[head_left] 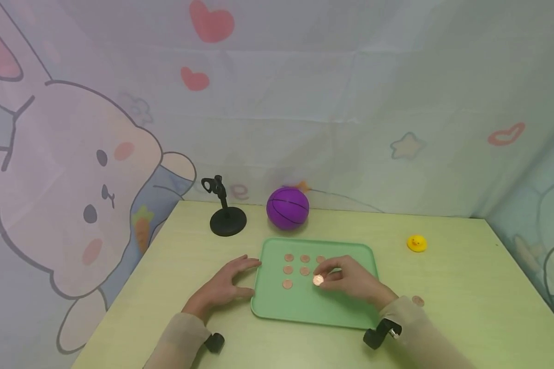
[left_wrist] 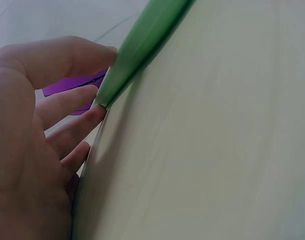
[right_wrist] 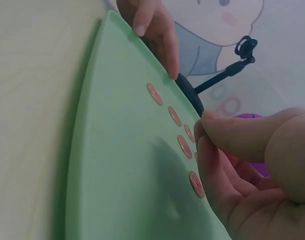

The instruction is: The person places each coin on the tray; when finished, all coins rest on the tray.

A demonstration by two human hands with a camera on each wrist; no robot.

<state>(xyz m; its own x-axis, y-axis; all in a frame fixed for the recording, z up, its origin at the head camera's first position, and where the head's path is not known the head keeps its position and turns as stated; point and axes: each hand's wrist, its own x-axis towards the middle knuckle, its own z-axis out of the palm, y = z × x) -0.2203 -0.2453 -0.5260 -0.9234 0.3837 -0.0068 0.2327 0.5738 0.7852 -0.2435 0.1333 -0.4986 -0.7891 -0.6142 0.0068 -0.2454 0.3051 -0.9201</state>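
My right hand [head_left: 351, 279] pinches a shiny copper-coloured coin [head_left: 318, 280] between thumb and fingers, over the middle of a green tray [head_left: 332, 307]. In the right wrist view the fingers hide that coin. Several similar coins [head_left: 288, 269] lie flat in rows on the tray, left of the right hand; one at the back is partly covered by it. The left hand [head_left: 223, 287] touches the tray's left edge, thumb and fingers spread apart. Its fingertips meet the green rim [left_wrist: 105, 95] in the left wrist view.
Another coin [head_left: 418, 301] lies on the table beside the right sleeve. Behind the tray sit a purple ball [head_left: 288, 208] and a black stand [head_left: 228, 221]. A yellow rubber duck [head_left: 417, 243] is at the right. A printed cloth [head_left: 304, 102] hangs behind the table.
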